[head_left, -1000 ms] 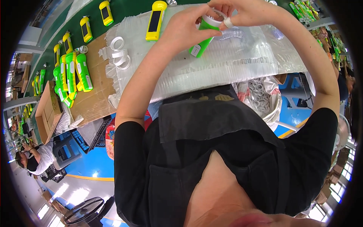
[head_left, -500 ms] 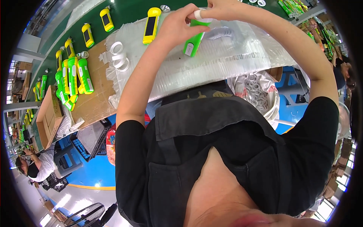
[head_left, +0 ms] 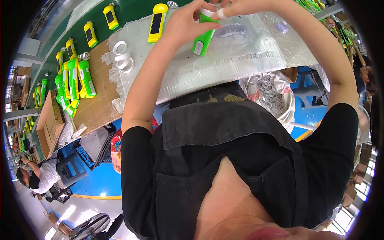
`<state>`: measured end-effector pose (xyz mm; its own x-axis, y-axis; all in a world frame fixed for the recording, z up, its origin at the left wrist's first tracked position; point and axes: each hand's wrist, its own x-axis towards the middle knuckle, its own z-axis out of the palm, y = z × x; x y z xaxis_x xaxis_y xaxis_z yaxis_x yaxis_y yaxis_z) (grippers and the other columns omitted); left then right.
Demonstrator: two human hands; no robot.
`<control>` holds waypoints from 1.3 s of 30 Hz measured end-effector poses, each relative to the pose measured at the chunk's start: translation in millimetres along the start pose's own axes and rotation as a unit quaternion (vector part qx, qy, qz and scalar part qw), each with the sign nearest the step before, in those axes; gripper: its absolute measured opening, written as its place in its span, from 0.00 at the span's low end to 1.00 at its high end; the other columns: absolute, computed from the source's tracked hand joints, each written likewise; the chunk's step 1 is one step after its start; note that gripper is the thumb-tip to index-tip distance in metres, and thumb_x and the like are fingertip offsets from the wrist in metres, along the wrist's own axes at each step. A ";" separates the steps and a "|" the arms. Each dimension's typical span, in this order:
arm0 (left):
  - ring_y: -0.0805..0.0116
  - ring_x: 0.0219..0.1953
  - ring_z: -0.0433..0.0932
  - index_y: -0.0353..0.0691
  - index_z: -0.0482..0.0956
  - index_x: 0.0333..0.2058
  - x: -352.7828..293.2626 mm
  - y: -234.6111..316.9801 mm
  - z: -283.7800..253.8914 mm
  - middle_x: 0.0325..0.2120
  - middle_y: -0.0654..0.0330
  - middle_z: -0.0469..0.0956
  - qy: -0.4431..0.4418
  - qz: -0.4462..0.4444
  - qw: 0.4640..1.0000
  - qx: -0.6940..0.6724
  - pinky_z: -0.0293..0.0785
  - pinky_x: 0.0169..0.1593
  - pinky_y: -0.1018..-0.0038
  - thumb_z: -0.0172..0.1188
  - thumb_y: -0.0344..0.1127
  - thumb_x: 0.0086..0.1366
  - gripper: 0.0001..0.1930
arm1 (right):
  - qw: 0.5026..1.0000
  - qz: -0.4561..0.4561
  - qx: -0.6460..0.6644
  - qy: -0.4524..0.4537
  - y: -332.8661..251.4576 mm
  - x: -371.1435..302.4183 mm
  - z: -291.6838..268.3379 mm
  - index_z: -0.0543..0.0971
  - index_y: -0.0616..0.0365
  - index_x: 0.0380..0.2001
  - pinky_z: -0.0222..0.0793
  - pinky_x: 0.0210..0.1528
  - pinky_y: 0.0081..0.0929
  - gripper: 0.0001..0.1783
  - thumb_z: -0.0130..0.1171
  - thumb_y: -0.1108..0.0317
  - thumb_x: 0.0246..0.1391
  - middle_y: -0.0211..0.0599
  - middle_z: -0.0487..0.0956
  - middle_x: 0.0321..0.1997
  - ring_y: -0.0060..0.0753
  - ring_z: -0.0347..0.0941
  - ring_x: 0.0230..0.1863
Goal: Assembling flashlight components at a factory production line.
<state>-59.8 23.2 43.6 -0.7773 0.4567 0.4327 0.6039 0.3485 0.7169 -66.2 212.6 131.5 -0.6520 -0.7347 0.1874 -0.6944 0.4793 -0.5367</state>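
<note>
Fingers of the left hand (head_left: 185, 23) are gripping one green flashlight body (head_left: 203, 40), curled closely around it below its white-rimmed end; the body is slanting over one plastic-covered work surface (head_left: 224, 60). Fingers of the right hand (head_left: 242, 7) are bending, partly open, at that rimmed end, one wearing a white band (head_left: 221, 14); blur is hiding whether they are holding anything. One row of clear discs (head_left: 232, 31) is lying just right of the body. One yellow flashlight (head_left: 157, 23) is lying left of the left hand, and three white rings (head_left: 123, 57) are lying farther left. Overlapping flashlights (head_left: 73, 78), not exactly countable, are lying on cardboard (head_left: 102, 85). One white bag (head_left: 290, 102) is holding many rings below the table edge.
</note>
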 end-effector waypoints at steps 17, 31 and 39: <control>0.62 0.32 0.78 0.39 0.72 0.38 -0.7 -5.5 0.4 0.31 0.56 0.78 -0.006 0.003 1.000 -0.027 0.74 0.39 0.70 0.73 0.36 0.49 0.21 | 0.918 0.321 -0.191 -0.131 -2.1 18.2 -1.1 0.80 0.67 0.22 0.69 0.27 0.41 0.37 0.59 0.34 0.45 0.50 0.78 0.21 0.50 0.76 0.25; 0.69 0.45 0.79 0.37 0.74 0.42 -18.2 -35.9 3.4 0.45 0.58 0.79 0.048 0.058 0.990 -0.116 0.75 0.51 0.72 0.72 0.31 0.55 0.19 | 0.945 0.123 0.162 0.256 53.9 -40.8 168.7 0.74 0.62 0.51 0.73 0.45 0.33 0.39 0.74 0.48 0.41 0.43 0.79 0.46 0.32 0.75 0.44; 0.64 0.38 0.81 0.37 0.71 0.38 -14.0 14.4 6.7 0.33 0.55 0.78 0.015 -0.045 0.891 -0.452 0.76 0.44 0.69 0.62 0.33 0.62 0.11 | 0.777 0.106 0.611 0.111 14.0 -48.6 191.5 0.77 0.60 0.35 0.72 0.35 0.25 0.17 0.70 0.65 0.43 0.32 0.79 0.31 0.24 0.75 0.31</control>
<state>-39.0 27.3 44.1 -0.8282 0.4337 0.3550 0.1591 -0.4254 0.8909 14.1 163.1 -42.7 -0.8428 -0.5357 0.0526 0.1547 -0.3347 -0.9295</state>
